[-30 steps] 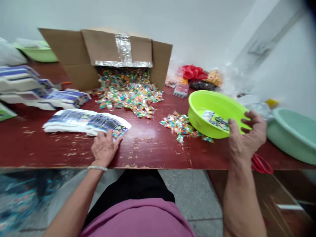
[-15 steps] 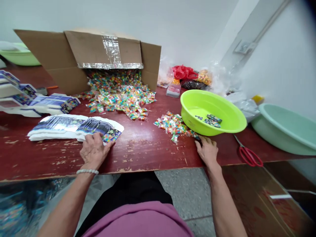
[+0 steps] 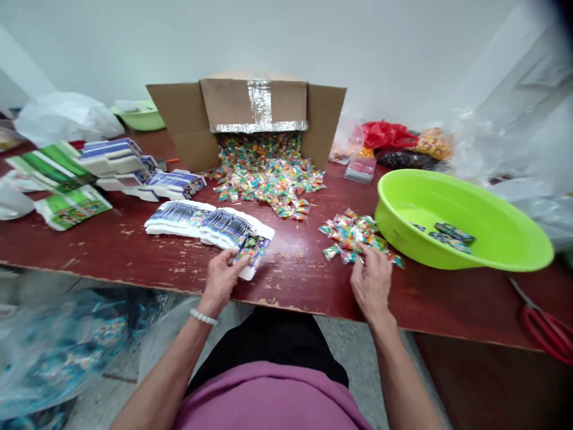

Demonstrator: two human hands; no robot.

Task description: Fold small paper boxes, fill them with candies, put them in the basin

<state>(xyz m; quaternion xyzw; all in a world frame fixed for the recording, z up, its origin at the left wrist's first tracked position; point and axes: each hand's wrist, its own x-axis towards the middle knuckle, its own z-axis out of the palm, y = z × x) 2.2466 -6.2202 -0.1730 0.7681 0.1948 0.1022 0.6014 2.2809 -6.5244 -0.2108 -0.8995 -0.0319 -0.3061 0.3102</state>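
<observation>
My left hand (image 3: 224, 276), a pale bead bracelet at its wrist, pinches a printed packet (image 3: 254, 251) at the right end of a fanned row of flat packets (image 3: 188, 220). My right hand (image 3: 372, 276) reaches into the front of a small pile of wrapped candies (image 3: 349, 230), its fingertips touching them; whether it grips one is hidden. Beside that pile stands a lime green basin (image 3: 452, 197) with a few dark packets (image 3: 452, 236) inside. An open cardboard box (image 3: 255, 101) at the back spills many more wrapped candies (image 3: 268, 182) onto the table.
Purple cartons (image 3: 174, 184) and green cartons (image 3: 74, 206) lie on the left of the red table (image 3: 295, 280). Red-handled scissors (image 3: 546, 334) rest near the right edge. Behind the basin are plastic bags (image 3: 478, 149) and a red bag (image 3: 389, 134).
The view has shifted left. My left hand has drawn the end packet slightly off the row and tilted it. My right hand has moved from the basin's front edge to the small candy pile.
</observation>
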